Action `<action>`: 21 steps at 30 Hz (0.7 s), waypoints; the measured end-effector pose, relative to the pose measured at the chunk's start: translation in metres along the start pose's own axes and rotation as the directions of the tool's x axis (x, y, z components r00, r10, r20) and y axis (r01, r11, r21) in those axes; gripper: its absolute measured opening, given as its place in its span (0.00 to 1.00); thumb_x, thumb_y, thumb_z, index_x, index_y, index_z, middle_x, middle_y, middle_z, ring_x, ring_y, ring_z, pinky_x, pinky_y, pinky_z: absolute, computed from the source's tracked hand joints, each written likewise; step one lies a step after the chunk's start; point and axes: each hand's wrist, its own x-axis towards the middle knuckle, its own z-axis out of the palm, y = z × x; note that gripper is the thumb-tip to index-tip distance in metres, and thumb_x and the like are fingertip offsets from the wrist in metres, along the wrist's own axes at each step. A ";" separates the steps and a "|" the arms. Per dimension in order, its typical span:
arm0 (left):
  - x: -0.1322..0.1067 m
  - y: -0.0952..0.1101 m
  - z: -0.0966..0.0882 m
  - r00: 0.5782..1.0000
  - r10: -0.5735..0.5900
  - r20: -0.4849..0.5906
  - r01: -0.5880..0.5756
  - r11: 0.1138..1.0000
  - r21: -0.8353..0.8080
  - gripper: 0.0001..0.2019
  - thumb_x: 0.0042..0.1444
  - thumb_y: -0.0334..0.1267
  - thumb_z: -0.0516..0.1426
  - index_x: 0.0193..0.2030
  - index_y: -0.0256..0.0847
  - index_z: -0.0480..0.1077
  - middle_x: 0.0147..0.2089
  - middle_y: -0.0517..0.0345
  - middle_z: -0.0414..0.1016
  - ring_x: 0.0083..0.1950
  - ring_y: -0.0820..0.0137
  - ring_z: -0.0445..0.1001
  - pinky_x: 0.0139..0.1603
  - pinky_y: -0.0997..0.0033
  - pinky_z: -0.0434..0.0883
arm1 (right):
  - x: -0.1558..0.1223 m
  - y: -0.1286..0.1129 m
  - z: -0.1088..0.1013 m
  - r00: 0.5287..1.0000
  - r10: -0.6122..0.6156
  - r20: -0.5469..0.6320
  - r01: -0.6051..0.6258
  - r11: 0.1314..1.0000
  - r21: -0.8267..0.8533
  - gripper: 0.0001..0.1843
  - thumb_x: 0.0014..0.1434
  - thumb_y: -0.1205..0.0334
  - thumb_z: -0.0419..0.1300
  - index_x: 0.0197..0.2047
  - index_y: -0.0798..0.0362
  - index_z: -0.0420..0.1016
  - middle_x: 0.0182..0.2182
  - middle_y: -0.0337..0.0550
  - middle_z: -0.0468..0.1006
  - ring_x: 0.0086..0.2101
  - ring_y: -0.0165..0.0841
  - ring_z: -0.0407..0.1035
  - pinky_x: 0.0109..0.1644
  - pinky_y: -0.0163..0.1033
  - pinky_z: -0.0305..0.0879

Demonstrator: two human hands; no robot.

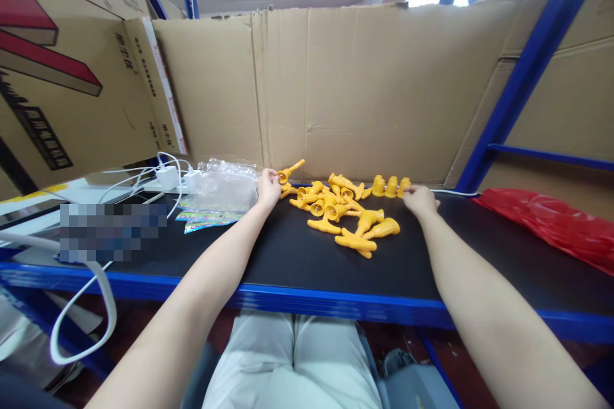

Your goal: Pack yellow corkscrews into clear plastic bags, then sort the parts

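My left hand (269, 188) pinches a yellow plastic piece (293, 168) with a hollow cup end and a thin stem pointing up to the right. A loose pile of similar yellow pieces (330, 206) lies just right of that hand, some T-shaped, others showing open cup ends. To the right of the pile, three short yellow pieces stand upright in a row, among them the leftmost upright piece (378, 186) and the middle one (392, 187). The fingertips of my right hand (422, 200) are closed on the rightmost upright yellow piece (403, 186).
Clear plastic bags (228, 182) lie over colourful printed sheets (211, 222) on the left, near white chargers and cables (167, 177). Red plastic bags (542, 220) lie at the right. A cardboard panel (345, 96) backs the black shelf top (297, 262); blue posts (522, 70) frame it.
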 end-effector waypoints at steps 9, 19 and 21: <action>-0.026 0.054 -0.010 0.936 0.290 -0.200 -0.321 0.936 -0.147 0.04 0.58 0.30 0.48 0.39 0.42 0.58 0.35 0.56 0.73 0.38 0.69 0.75 0.39 0.70 0.68 | -0.033 -0.092 -0.012 0.912 -0.361 -0.194 0.409 0.762 0.503 0.12 0.53 0.62 0.53 0.34 0.54 0.76 0.36 0.47 0.78 0.39 0.37 0.70 0.48 0.44 0.63; -0.066 0.094 -0.001 0.666 0.739 0.106 -0.746 0.658 0.102 0.06 0.61 0.37 0.48 0.39 0.39 0.64 0.32 0.54 0.74 0.33 0.69 0.73 0.35 0.70 0.66 | -0.117 -0.154 -0.012 0.748 -0.620 0.240 0.104 0.465 0.879 0.13 0.54 0.56 0.58 0.40 0.54 0.75 0.37 0.44 0.78 0.36 0.32 0.71 0.41 0.39 0.67; -0.066 0.095 -0.002 0.587 0.796 0.151 -0.810 0.577 0.104 0.08 0.62 0.36 0.47 0.37 0.38 0.65 0.35 0.52 0.74 0.37 0.68 0.73 0.37 0.69 0.66 | -0.119 -0.153 -0.013 0.739 -0.612 0.282 0.037 0.455 0.890 0.13 0.52 0.58 0.59 0.40 0.54 0.74 0.36 0.44 0.77 0.33 0.31 0.71 0.37 0.37 0.68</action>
